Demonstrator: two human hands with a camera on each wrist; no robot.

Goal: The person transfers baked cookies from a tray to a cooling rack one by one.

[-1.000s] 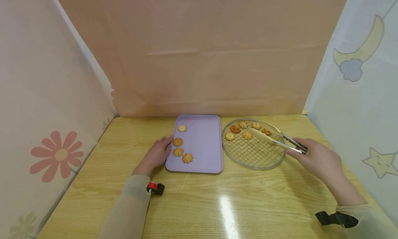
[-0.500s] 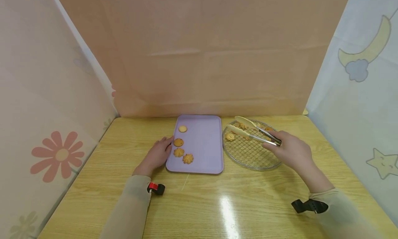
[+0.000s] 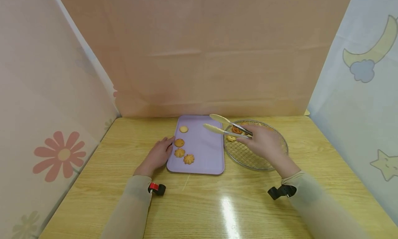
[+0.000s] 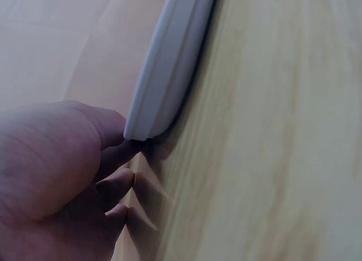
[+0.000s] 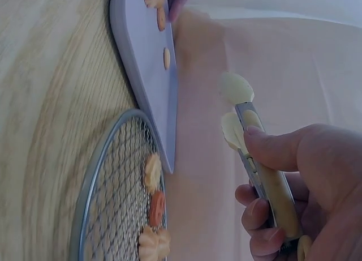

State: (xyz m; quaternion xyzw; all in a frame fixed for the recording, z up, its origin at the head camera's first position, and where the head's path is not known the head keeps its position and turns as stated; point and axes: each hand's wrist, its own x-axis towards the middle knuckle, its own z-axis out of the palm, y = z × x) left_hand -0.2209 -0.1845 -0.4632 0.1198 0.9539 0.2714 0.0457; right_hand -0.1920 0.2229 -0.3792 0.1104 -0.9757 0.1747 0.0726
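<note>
My right hand (image 3: 264,140) grips metal tongs with cream tips (image 3: 212,129). The tips are spread with nothing between them, over the right part of the lilac tray (image 3: 205,152). My left hand (image 3: 158,152) holds the tray by its left rim, thumb on top and a finger under the edge in the left wrist view. Along the tray's left side lie a pale round cookie (image 3: 183,129), a browner round cookie (image 3: 179,143) and two star-shaped cookies (image 3: 188,159). Beneath the right hand sits a round wire rack (image 3: 240,158), with a pretzel-shaped cookie (image 5: 157,209) and others, partly hidden.
A wooden table (image 3: 199,204) bears everything, the rack right beside the tray. Behind rises a tan backdrop (image 3: 202,66). Printed cloth walls (image 3: 59,111) stand at both sides. Dark wrist devices (image 3: 282,191) sit on both sleeves.
My right hand has carried the spread tongs leftward from above the rack to above the tray. The left hand and the cookies on the tray have stayed in place.
</note>
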